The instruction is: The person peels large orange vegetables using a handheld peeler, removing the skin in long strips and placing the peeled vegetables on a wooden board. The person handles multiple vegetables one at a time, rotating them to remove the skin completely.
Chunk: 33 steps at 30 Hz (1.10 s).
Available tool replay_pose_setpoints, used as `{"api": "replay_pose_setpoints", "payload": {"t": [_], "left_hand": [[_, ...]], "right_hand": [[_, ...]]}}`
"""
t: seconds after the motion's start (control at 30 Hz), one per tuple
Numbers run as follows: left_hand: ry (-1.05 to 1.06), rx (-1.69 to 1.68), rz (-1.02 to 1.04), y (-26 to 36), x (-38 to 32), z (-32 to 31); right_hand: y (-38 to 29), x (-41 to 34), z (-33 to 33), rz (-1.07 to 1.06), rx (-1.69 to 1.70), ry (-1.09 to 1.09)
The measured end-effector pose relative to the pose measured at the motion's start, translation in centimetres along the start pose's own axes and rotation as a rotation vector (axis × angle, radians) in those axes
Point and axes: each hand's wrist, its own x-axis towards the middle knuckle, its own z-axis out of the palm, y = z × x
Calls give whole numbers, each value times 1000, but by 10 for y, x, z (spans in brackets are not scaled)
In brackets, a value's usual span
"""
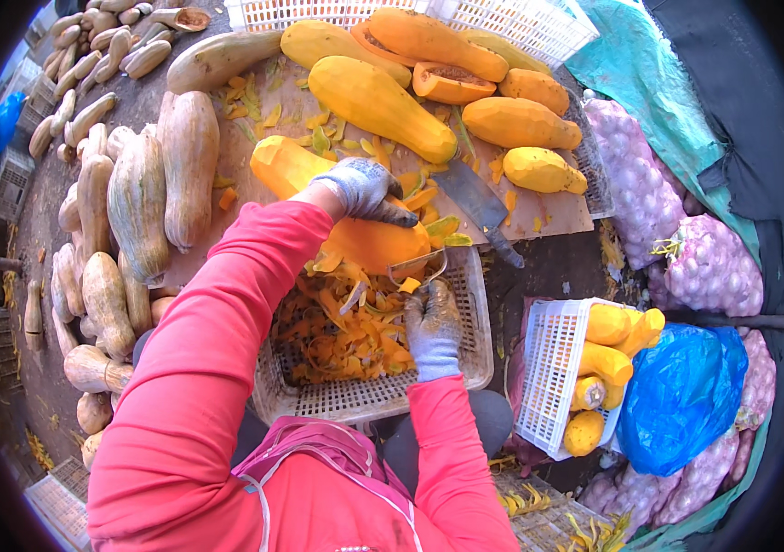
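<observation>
My left hand (364, 191), in a soiled grey-white glove, grips a peeled orange squash (371, 241) from above. The squash slants over the far edge of a plastic crate (378, 407) holding orange peelings (357, 331). My gloved right hand (435, 319) holds a wide-bladed peeler (418, 262) by its lower part, its blade at the squash's near right end. The handle is mostly hidden in the fist. A cleaver (478, 200) lies on the board (543, 217) beyond my hands, beside peeled squashes (381, 103).
Unpeeled squashes (140, 207) are heaped at the left. White crates (516, 24) stand at the far side. To the right are a white crate (550, 372) of peeled squashes, a blue plastic bag (681, 400) and net sacks of onion-like bulbs (712, 265).
</observation>
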Motion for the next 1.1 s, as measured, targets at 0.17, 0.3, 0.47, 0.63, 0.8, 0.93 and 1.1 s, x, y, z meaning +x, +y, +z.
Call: {"api": "replay_pose_setpoints", "payload": {"t": [0.17,0.3,0.47,0.63,0.8,0.93,1.1], "left_hand": [[30,-55,-50,-3,0,-1],[-50,-117,-121,-6,22,-5],[151,-346,4,-37,18,-3],[320,60,64,-95,-70,12],[125,-152,-183,-101,-104,21],[232,-272,-296,-84,-115,42],[317,-355,-373,-69,-122,61]], "right_hand": [[-4,-39,15,618,-184,-602],[8,-53,38,456,389,-144],[-8,20,84,761,1336,225],[-48,77,75,776,1257,177],[-55,104,83,784,1282,100],[-48,148,82,721,1044,116],[-70,182,59,435,510,-51]]}}
